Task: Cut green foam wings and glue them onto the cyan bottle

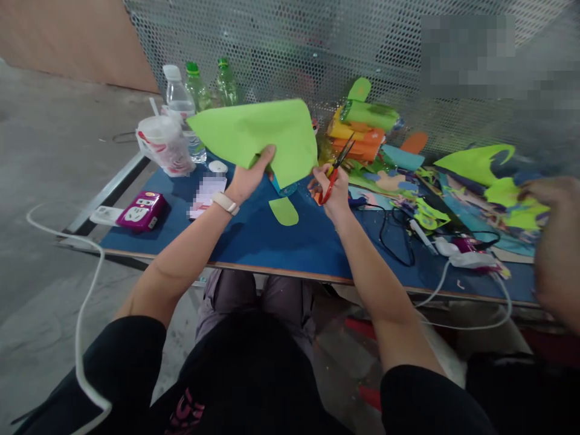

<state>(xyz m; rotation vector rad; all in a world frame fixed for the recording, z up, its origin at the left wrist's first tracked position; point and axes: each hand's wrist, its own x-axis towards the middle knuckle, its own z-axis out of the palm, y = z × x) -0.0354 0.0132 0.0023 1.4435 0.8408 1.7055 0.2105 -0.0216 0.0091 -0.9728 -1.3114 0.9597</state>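
My left hand (251,176) grips the lower edge of a large light-green foam sheet (258,136) and holds it up above the blue table (254,235). My right hand (330,187) is closed on red-handled scissors (335,166), whose blades point up and away, just right of the sheet's lower corner. A small oval piece of green foam (284,211) lies on the table under the sheet, between my hands.
Water bottles (181,106) and a bagged cup (165,145) stand at the back left, and a purple power strip (141,210) lies near the left edge. Coloured foam rolls (362,130), foam scraps, cables and a glue gun (466,257) crowd the right. Another person's arm (555,241) is at the far right.
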